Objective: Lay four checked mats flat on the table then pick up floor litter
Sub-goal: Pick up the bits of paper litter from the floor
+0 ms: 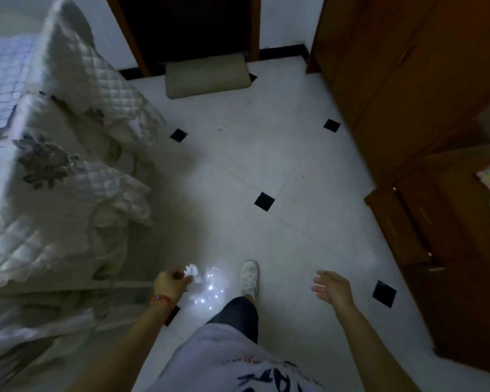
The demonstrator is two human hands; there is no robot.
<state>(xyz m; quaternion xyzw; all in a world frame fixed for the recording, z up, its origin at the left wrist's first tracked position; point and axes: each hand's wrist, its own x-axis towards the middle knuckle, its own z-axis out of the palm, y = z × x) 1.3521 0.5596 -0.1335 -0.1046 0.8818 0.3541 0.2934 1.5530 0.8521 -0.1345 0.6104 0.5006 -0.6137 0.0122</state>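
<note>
Head view: a white scrap of litter (191, 269) is pinched in the left hand (171, 284) — low, beside a white shoe (249, 276). The right hand (332, 287) is spread wide, holding nothing. Farther off, a tiny speck (220, 128) lies on the floor (280, 154).

White tiled floor (280, 154) bears a beige cushion (208, 76) and small litter scrap (220, 128).

A quilted bed cover (54, 171) hangs left of the left hand. A beige cushion (207, 76) lies far ahead. Wooden cabinets (408, 94) stand right of the right hand.
</note>
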